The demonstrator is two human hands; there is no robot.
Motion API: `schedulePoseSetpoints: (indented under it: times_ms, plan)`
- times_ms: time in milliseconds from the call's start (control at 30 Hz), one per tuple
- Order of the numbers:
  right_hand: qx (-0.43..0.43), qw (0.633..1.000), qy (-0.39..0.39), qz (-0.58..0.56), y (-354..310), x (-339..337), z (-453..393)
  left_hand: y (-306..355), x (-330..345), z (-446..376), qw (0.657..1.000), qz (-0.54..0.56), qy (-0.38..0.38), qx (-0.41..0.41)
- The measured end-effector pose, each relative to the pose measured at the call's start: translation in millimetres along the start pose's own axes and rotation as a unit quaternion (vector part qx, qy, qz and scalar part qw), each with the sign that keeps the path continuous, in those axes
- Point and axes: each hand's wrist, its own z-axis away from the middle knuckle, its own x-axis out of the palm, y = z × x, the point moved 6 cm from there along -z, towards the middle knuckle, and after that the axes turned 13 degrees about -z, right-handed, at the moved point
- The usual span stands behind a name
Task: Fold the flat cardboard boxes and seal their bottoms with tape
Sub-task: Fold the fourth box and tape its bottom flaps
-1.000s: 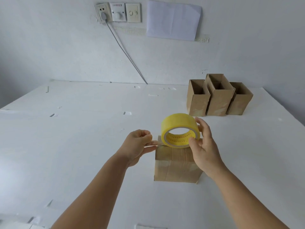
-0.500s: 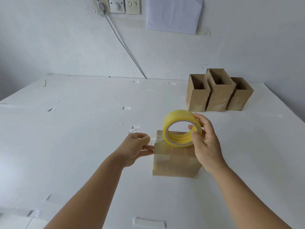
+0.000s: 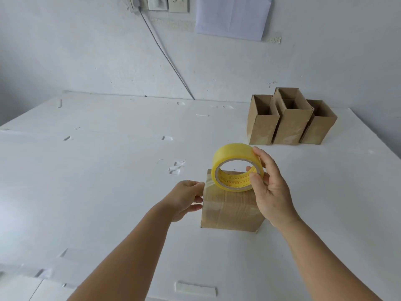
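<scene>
A folded cardboard box (image 3: 230, 211) stands on the white table with its taped bottom facing up. My right hand (image 3: 268, 187) grips a yellow roll of tape (image 3: 235, 167) just above the box's top, thumb inside the core. My left hand (image 3: 187, 198) sits at the box's left upper edge, its fingers curled and pinching the clear tape end there. A clear strip runs from the roll down over the box's left corner.
Three open-topped folded boxes (image 3: 289, 118) stand together at the back right of the white table (image 3: 97, 181). Small scraps of tape (image 3: 176, 167) lie on the table. A grey cable (image 3: 167, 57) runs down the wall from the sockets.
My left hand has slid slightly down the box's left side. My right hand has lifted the roll a little and tilted it. The camera has tipped down a bit.
</scene>
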Motion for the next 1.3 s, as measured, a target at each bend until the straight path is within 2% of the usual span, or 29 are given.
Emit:
schedulePoseSetpoints:
  times_ms: [100, 167, 267, 300, 367, 433, 467, 533, 600, 667, 767, 800, 933, 1067, 1167, 1300]
  plan:
    - [0.001, 1.000, 0.006, 0.012, 0.0, -0.8, 0.3, -9.6, 0.8, 0.1, 0.997, -0.034, 0.026, -0.058]
    - [0.003, 1.000, 0.004, 0.018, -0.9, -0.7, 0.2, -14.0, -6.4, 1.7, 0.990, -0.098, 0.079, -0.069]
    - [0.006, 1.000, -0.003, 0.017, -2.5, -0.3, -0.3, -3.7, -19.9, 10.8, 0.967, -0.109, 0.228, 0.004]
    - [0.006, 1.000, -0.004, 0.016, -2.8, 0.0, -0.3, 4.4, -17.6, 17.8, 0.967, -0.080, 0.237, 0.049]
    - [0.008, 1.000, 0.000, 0.015, -3.8, 0.5, -0.9, 19.3, 1.3, 29.6, 0.975, -0.068, 0.161, 0.138]
    - [0.010, 1.000, 0.005, 0.018, -3.6, 1.3, -1.7, 24.6, 26.5, 40.6, 0.968, -0.161, 0.063, 0.180]
    - [0.013, 1.000, 0.005, 0.020, -4.2, 2.2, -1.4, 22.4, 32.7, 42.4, 0.954, -0.229, 0.054, 0.185]
    - [0.019, 0.999, 0.009, 0.025, -6.1, 2.2, -0.2, 22.6, 31.7, 38.5, 0.922, -0.338, 0.073, 0.175]
    - [0.039, 0.999, 0.017, 0.032, -4.3, 1.1, 1.0, 31.5, 23.1, 30.2, 0.899, -0.395, 0.093, 0.162]
    - [0.071, 0.996, 0.030, 0.043, -1.9, -1.6, 1.2, 50.9, 22.1, 21.2, 0.882, -0.411, 0.084, 0.213]
    - [0.112, 0.991, 0.031, 0.059, 4.0, 2.1, -2.8, 53.9, 22.3, 5.8, 0.922, -0.300, 0.037, 0.243]
    - [0.123, 0.990, 0.038, 0.049, 5.2, 0.6, -4.0, 50.6, 23.6, 3.6, 0.922, -0.291, 0.039, 0.253]
    - [0.131, 0.990, 0.040, -0.030, 0.9, -7.6, -11.1, 51.5, 23.2, 3.0, 0.905, -0.306, 0.068, 0.286]
    - [0.125, 0.990, 0.027, -0.054, -7.4, -26.6, -19.0, 50.1, 20.7, -1.9, 0.892, -0.370, 0.066, 0.250]
    - [0.116, 0.993, 0.019, -0.032, -15.7, -54.1, -21.2, 48.6, 19.1, -0.1, 0.890, -0.394, 0.070, 0.219]
    - [0.119, 0.993, 0.003, 0.003, -23.8, -81.5, -20.4, 52.6, 21.5, 0.6, 0.879, -0.417, 0.070, 0.222]
